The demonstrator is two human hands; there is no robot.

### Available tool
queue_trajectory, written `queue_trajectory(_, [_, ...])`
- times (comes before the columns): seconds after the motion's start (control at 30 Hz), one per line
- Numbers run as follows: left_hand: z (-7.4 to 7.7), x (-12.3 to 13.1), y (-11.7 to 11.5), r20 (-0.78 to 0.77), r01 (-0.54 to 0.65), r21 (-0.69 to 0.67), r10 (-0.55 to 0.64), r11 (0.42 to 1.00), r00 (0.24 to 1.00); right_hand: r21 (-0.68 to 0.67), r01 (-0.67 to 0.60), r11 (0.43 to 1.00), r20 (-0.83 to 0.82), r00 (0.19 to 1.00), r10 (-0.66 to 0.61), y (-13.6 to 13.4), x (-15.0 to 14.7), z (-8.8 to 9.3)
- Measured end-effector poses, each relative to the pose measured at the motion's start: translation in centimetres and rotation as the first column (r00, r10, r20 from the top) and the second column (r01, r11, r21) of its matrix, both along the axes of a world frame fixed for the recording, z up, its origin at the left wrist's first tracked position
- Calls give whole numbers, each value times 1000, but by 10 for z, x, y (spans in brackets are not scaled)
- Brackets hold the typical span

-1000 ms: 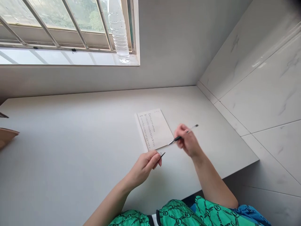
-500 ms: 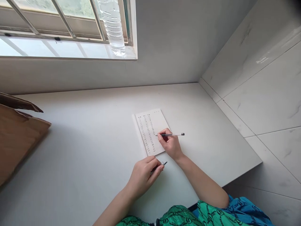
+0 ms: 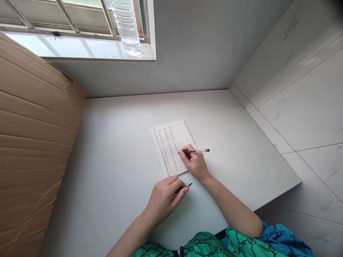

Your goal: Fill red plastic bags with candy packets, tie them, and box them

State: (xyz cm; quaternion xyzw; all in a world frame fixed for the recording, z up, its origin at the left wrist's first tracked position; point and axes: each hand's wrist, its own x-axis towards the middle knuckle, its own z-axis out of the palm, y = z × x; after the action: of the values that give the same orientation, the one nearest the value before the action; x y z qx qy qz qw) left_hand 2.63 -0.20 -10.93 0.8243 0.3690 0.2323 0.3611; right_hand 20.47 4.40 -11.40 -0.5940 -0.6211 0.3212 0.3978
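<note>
A white notepad (image 3: 184, 134) with columns of small dark handwriting lies tilted on the white table. My right hand (image 3: 195, 162) rests on its right side, fingers closed around a clear pen (image 3: 199, 151) with a black end; the pen's tip meets the paper near the third column. Below the notepad, my left hand (image 3: 167, 194) is closed near its bottom edge, holding a small dark and clear object (image 3: 189, 185) that is mostly hidden by the fingers. I cannot make out what this object is.
Brown cardboard (image 3: 34, 142) covers the left side of the table (image 3: 107, 171). A clear bottle (image 3: 128, 30) stands on the windowsill at the back. Grey wall lies behind, and marbled tiles (image 3: 316, 117) are on the right. The table's corner is at the lower right.
The cardboard at the left has come much further into view, rising and covering more of the table and window. Both hands keep nearly the same place and grip.
</note>
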Motion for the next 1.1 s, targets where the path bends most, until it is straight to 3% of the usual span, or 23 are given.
queue_trajectory(0.6, [-1, 0, 0, -1, -2, 4, 2, 1000, 1000, 18, 24, 1000, -46, 999, -23, 2, 0, -3])
queue_trajectory(0.7, [0, -1, 0, 24, -7, -14, 7, 1000, 1000, -8, 55, 998, -183, 981, -55, 4, 5, -5])
queue_trajectory(0.8, [2, -3, 1, 101, -59, -42, 63, 997, 993, -48, 80, 996, -420, 903, -93, 3, 17, 1])
queue_trajectory(0.87, [2, -4, 3, 144, -139, -38, 144, 989, 979, -45, 14, 999, -483, 875, -34, -2, 26, 10])
queue_trajectory(0.97, [1, -6, 5, 147, -241, -31, 243, 970, 959, -32, -182, 983, -489, 861, 144, -12, 33, 24])
queue_trajectory(1.1, [-1, -5, 6, 132, -264, -19, 264, 964, 956, -23, -336, 942, -476, 832, 285, -22, 30, 32])
